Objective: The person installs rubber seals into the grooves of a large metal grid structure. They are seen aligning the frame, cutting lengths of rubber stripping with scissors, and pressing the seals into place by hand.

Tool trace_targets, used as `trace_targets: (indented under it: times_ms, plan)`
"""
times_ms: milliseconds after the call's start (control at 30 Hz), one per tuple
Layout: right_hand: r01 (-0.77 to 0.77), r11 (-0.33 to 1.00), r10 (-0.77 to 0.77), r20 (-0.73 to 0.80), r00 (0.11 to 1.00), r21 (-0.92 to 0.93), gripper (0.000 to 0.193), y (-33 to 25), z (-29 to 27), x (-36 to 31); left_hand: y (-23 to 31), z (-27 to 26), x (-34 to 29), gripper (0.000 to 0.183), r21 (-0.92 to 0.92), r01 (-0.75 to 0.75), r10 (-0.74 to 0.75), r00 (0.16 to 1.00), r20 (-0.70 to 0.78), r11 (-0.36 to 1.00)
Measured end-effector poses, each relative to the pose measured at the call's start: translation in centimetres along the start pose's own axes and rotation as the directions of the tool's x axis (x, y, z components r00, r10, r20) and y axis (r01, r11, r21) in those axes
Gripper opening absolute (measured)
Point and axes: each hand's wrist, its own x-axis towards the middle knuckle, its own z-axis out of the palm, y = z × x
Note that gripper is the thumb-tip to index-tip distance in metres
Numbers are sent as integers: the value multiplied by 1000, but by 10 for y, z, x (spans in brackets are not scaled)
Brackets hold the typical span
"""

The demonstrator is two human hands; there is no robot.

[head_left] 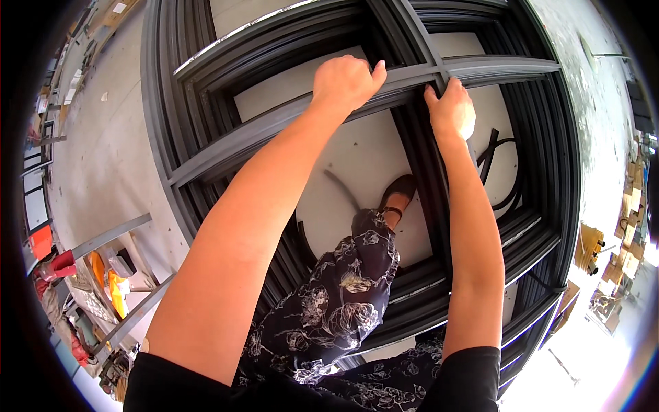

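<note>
A stack of dark grey window frames (240, 150) lies before me, its bars crossing to the right of the middle. My left hand (347, 82) is closed over the top crossbar, thumb pointing right, its curled fingertips hidden. Close to the crossing, my right hand (451, 113) grips the upright bar, thumb on one side and fingers on the other. A black flexible strip (519, 172) curves through the opening below my right hand. My foot in a dark shoe (399, 192) stands on the floor inside a frame opening.
At the lower left, a metal rack (130, 319) stands beside orange and red items. Cardboard boxes (628, 250) are piled at the far right. A thin grey strip (342, 187) lies on the pale floor (113, 158) within the opening near my foot.
</note>
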Motion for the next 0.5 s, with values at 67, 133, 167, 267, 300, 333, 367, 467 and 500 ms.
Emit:
trace_targets:
  times_ms: [67,133,167,267,300,333,367,467,500]
  plan:
    - [-6,1000,6,21,1000,-21,41,2,0,1,2,0,0,66,2,-10,10,1000,3,1000]
    - [4,999,-4,14,1000,-36,41,-2,2,1,-1,0,0,66,1,-5,5,1000,-9,1000]
    - [10,999,-9,11,1000,-44,41,-3,2,1,-2,0,0,65,0,-3,3,1000,-15,1000]
    - [79,996,-79,7,997,-44,41,5,2,2,-1,-1,0,65,-8,12,-12,1000,-2,1000]
    - [77,995,-76,15,997,-56,42,5,1,1,-1,-1,0,65,-11,12,-12,1000,-4,1000]
    - [75,995,-74,23,997,-67,42,4,1,1,-1,-2,-1,65,-13,12,-13,1000,-5,1000]
    - [74,994,-72,31,997,-78,43,3,1,1,-1,-3,-1,65,-15,14,-14,1000,-7,1000]
    - [6,993,-4,21,1000,-122,43,-3,3,0,6,-15,-2,63,-33,66,-61,987,147,997]
    - [8,991,-6,12,1000,-136,43,-3,4,1,7,-16,-2,63,-36,66,-60,987,149,997]
